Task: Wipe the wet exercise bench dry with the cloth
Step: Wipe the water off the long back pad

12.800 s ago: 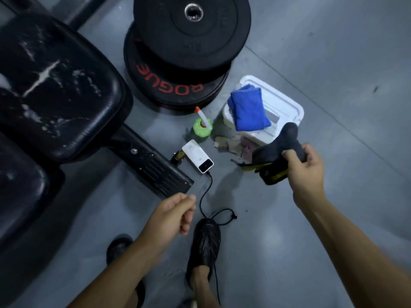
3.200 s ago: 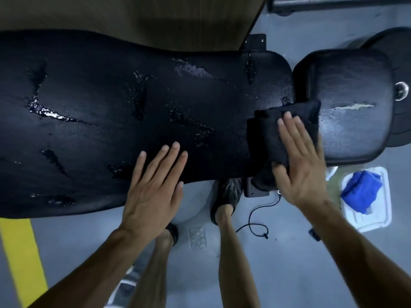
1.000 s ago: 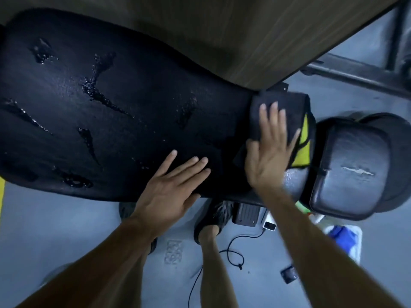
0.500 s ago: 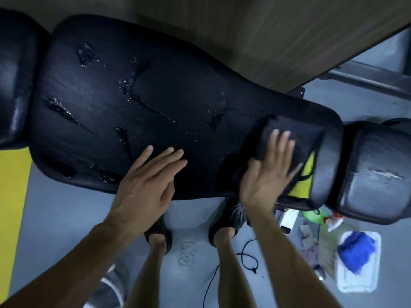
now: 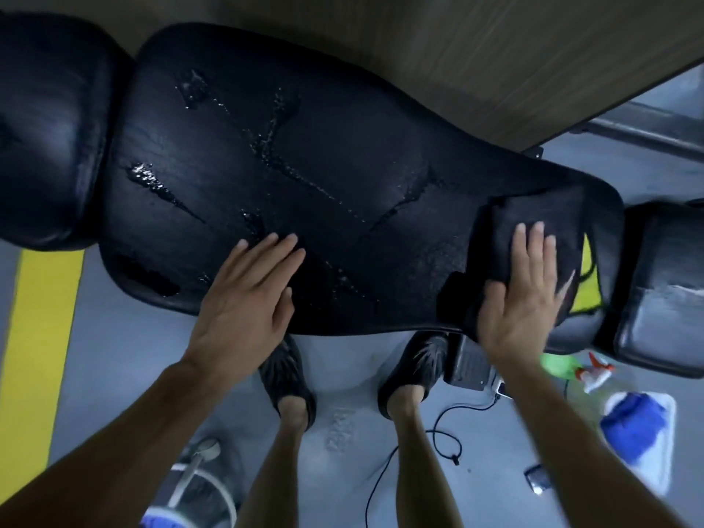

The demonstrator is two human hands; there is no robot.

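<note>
The black exercise bench (image 5: 343,139) runs across the view, its long pad streaked with shiny water trails and puddles in the middle and on the left. A black cloth (image 5: 548,215) with a yellow underside lies on the pad's right end. My right hand (image 5: 522,295) presses flat on the cloth with straight fingers. My left hand (image 5: 247,299) rests flat on the pad's near edge, left of centre, fingers straight.
A separate black seat pad (image 5: 663,283) adjoins on the right and another black pad (image 5: 49,120) on the left. On the grey floor lie a green spray bottle (image 5: 564,367), a white tub with a blue cloth (image 5: 640,428), a black cable (image 5: 442,424) and a yellow line (image 5: 38,337).
My right hand has slid the cloth toward the pad's near right edge. My view has shifted left, showing more of the left pad. My left hand stays flat on the pad.
</note>
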